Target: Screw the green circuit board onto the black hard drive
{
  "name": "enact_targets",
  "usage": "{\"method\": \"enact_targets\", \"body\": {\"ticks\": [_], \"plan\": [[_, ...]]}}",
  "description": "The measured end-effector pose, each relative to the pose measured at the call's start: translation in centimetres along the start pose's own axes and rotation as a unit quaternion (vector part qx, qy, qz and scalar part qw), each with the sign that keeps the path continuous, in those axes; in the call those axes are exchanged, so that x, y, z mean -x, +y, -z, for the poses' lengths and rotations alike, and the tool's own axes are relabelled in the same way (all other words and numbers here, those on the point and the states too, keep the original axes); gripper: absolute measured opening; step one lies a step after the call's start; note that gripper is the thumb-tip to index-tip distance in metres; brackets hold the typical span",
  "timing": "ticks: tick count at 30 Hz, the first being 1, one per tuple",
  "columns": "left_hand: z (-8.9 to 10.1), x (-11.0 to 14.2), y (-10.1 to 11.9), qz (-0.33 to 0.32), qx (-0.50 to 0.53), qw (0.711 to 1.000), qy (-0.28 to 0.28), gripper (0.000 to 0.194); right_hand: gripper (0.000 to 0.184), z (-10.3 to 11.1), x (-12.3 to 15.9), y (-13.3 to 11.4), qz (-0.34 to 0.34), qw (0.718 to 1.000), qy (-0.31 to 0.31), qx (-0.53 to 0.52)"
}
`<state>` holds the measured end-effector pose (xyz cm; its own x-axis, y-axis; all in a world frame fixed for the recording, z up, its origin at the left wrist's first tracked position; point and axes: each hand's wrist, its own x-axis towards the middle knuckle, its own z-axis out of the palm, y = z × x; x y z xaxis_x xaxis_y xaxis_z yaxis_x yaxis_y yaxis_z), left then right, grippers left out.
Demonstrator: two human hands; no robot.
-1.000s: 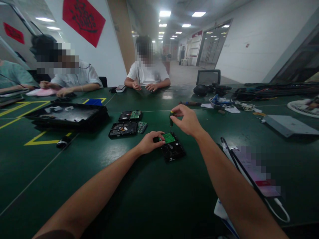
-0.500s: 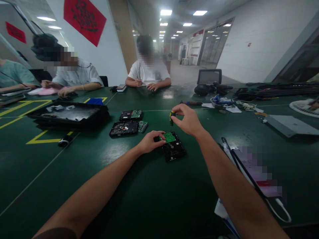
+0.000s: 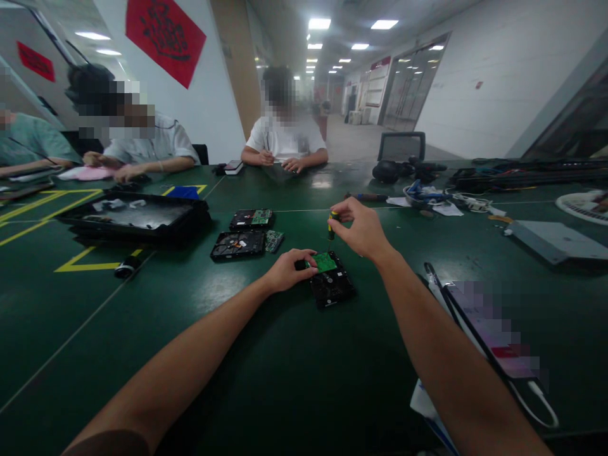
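A black hard drive (image 3: 332, 288) with a green circuit board (image 3: 326, 262) at its far end lies on the green table in front of me. My left hand (image 3: 291, 271) grips the drive's left side, thumb and fingers at the edge of the board. Above the far right corner of the board, my right hand (image 3: 357, 227) pinches the yellow and dark green handle of a screwdriver (image 3: 331, 229). The screwdriver stands upright with its thin shaft pointing down at the board's edge. Whether its tip sits in a screw is too small to tell.
Left of the drive lie another hard drive (image 3: 237, 245), a loose circuit board (image 3: 274, 240) and a further drive (image 3: 251, 218). A black tray (image 3: 137, 215) stands farther left. On the right are a phone (image 3: 494, 335) with a cable and a grey metal box (image 3: 560, 240). Several people sit across the table.
The view has shifted slightly. My right hand still holds the screwdriver upright over the board, its fingers slightly changed on the handle. My left hand stays on the hard drive.
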<state>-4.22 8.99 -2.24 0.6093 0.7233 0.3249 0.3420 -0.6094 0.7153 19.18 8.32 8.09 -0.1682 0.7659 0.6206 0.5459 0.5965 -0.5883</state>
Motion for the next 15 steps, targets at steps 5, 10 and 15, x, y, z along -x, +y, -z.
{"method": "enact_targets", "body": {"ticks": [5, 10, 15], "plan": [[-0.02, 0.01, -0.04, -0.002, 0.005, 1.000, 0.003, 0.017, 0.013, 0.10, -0.01, -0.12, 0.013, 0.999, -0.012, 0.032], [0.02, 0.01, 0.01, -0.009, 0.005, 1.000, 0.004, 0.016, 0.017, 0.05, -0.05, 0.20, 0.023, 1.000, 0.003, 0.013], [-0.01, 0.03, -0.08, -0.013, 0.001, 1.000, 0.005, 0.017, 0.015, -0.01, 0.00, 0.05, 0.012, 1.000, -0.012, -0.002]]}}
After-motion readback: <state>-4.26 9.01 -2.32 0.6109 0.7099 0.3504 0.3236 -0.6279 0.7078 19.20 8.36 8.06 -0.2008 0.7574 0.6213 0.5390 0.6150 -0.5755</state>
